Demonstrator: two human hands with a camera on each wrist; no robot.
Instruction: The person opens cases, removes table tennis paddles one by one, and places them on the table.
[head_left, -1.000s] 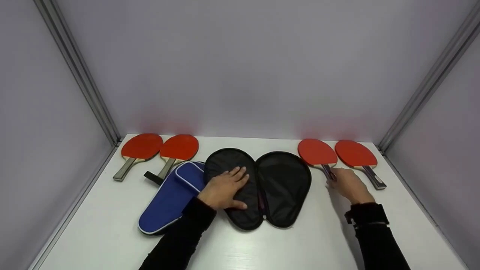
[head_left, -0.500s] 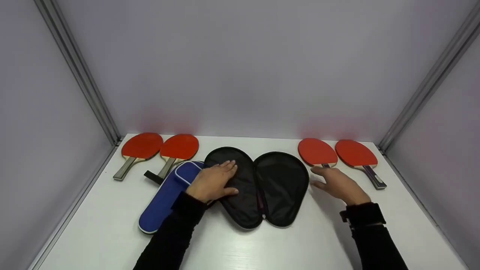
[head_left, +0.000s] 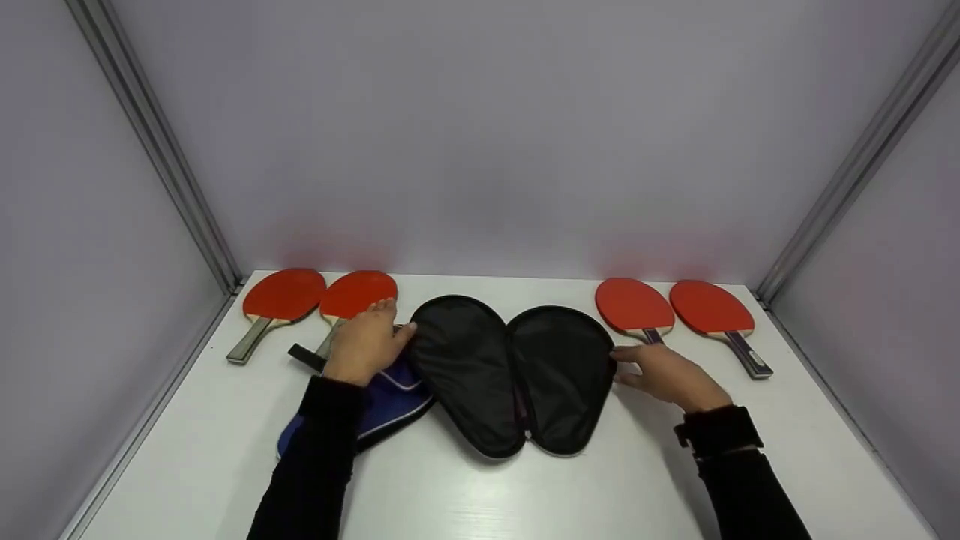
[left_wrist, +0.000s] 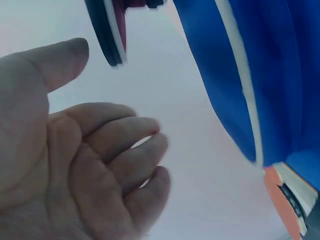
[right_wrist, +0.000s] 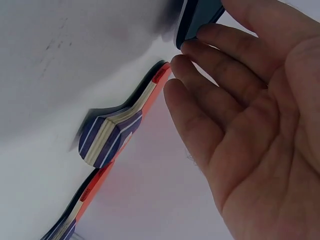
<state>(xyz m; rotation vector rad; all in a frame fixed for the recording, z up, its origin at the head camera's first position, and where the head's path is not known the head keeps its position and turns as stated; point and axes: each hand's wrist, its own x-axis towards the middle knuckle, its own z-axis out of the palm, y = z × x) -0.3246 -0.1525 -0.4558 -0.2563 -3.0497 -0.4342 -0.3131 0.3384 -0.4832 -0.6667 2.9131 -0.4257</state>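
Observation:
An unzipped black table tennis bat case (head_left: 469, 390) lies spread in two halves at the middle of the table. At its left edge my left hand (head_left: 367, 345) is above a blue bat case (head_left: 390, 405) with white piping, partly covering it. The left wrist view shows the left hand (left_wrist: 95, 160) with loosely bent fingers and nothing in them. My right hand (head_left: 671, 375) is at the black case's right edge, thumb and fingers extended. Touching cannot be told for certain. In the right wrist view, fingertips of the right hand (right_wrist: 250, 110) lie near the case edge (right_wrist: 202, 22).
Two red table tennis bats, one outer (head_left: 285, 294) and one inner (head_left: 358, 294), lie back left. Two more lie back right, the inner bat (head_left: 634, 304) close to my right hand and the outer bat (head_left: 711, 307) beyond it. Walls (head_left: 480, 150) enclose the white table (head_left: 480, 502).
My left hand has left the black case's left half and moved left, over the blue case. My right hand has let go of the inner right bat's handle and moved left to the case.

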